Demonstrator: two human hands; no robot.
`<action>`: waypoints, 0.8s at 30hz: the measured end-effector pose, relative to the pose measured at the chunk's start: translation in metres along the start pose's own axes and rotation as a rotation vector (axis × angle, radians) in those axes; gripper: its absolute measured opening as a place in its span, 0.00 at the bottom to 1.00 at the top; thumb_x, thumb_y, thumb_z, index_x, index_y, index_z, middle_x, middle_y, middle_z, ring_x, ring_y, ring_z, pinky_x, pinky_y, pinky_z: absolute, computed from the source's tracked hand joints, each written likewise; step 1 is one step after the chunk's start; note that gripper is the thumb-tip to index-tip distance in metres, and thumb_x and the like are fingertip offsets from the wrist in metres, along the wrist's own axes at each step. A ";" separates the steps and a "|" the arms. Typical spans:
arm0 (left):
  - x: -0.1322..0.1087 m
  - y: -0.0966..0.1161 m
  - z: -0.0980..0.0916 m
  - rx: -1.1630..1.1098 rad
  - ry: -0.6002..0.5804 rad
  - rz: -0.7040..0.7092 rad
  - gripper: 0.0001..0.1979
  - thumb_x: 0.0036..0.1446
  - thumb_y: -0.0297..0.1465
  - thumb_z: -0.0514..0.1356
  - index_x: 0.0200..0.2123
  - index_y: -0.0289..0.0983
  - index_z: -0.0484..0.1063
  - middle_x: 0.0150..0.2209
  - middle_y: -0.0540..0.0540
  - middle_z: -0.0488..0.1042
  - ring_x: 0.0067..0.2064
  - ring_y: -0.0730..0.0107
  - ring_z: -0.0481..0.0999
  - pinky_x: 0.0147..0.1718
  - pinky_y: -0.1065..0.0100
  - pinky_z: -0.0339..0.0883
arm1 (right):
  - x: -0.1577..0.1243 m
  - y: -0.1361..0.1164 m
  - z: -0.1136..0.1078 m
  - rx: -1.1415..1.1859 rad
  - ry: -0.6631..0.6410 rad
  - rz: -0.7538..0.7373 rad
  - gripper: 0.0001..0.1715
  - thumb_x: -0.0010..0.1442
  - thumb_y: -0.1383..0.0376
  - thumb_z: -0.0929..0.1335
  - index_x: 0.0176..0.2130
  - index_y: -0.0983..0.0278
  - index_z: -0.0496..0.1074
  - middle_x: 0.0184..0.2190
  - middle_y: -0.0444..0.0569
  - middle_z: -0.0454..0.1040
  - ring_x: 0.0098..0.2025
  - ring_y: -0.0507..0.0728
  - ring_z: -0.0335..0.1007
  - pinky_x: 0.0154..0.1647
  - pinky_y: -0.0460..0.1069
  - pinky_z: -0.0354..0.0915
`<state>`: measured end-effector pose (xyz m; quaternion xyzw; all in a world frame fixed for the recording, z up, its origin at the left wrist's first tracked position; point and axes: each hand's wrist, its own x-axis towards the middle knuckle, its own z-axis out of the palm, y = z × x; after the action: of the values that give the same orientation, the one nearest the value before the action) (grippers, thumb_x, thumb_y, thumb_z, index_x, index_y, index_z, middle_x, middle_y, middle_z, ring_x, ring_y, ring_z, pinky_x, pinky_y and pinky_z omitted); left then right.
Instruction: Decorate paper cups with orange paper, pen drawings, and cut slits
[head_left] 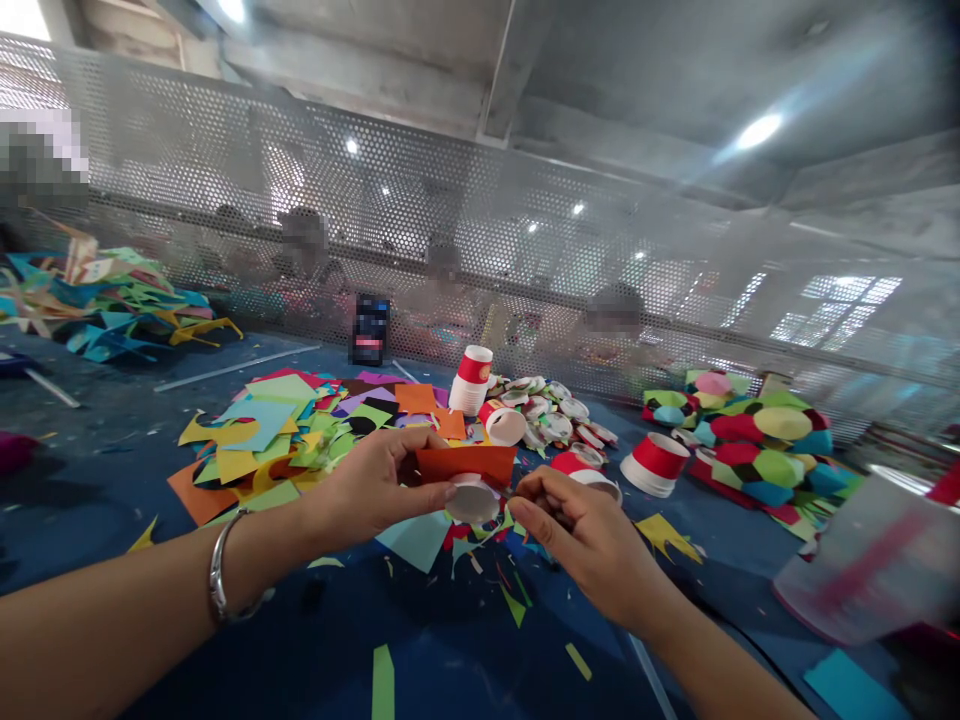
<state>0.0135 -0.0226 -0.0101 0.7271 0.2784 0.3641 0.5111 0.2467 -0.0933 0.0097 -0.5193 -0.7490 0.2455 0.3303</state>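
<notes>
- My left hand (382, 480) pinches a stiff orange paper sheet (472, 463) and a round white disc (474, 500) together, thumb in front; the fingertips behind the sheet are hidden.
- My right hand (574, 530) is curled, thumb and fingers drawn together at the disc's right edge; something small and dark shows there, but I cannot tell what it is or whether I grip it.
- The sheet and disc are between my hands, above the dark blue surface (315, 660), the sheet standing behind the disc and covering part of the heap beyond.
- At the right, a translucent tumbler (847, 560) is cut off by the frame; a phone-like dark object (369, 330) is pixelated.
- Smooth, flat cut paper (262, 410) in many colours lies heaped at the left, edges straight or curved.
- Behind my right hand, a tapered red-and-white paper cup (654, 465) is near a pile of round whitish pieces (555, 410).
- Past them, patchwork multicoloured paper shapes (772, 440) bulge in front of a perforated metal screen (465, 200); people behind it are blurry.
</notes>
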 end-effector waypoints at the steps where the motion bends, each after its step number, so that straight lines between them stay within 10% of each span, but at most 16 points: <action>1: 0.000 0.000 0.000 -0.003 -0.002 0.001 0.15 0.52 0.39 0.67 0.35 0.37 0.68 0.27 0.53 0.69 0.28 0.76 0.66 0.25 0.72 0.56 | 0.000 0.000 0.000 -0.010 0.002 -0.008 0.16 0.66 0.52 0.64 0.36 0.62 0.67 0.24 0.40 0.59 0.25 0.51 0.53 0.25 0.48 0.50; 24: -0.005 0.009 0.003 0.115 0.144 0.130 0.14 0.53 0.35 0.65 0.41 0.38 0.67 0.34 0.50 0.73 0.33 0.73 0.71 0.30 0.70 0.64 | 0.000 0.005 -0.005 -0.014 0.017 0.034 0.19 0.67 0.50 0.62 0.33 0.61 0.66 0.23 0.42 0.61 0.25 0.52 0.54 0.25 0.49 0.51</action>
<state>0.0130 -0.0314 -0.0032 0.7436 0.2872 0.4313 0.4225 0.2535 -0.0916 0.0094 -0.5363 -0.7389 0.2413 0.3288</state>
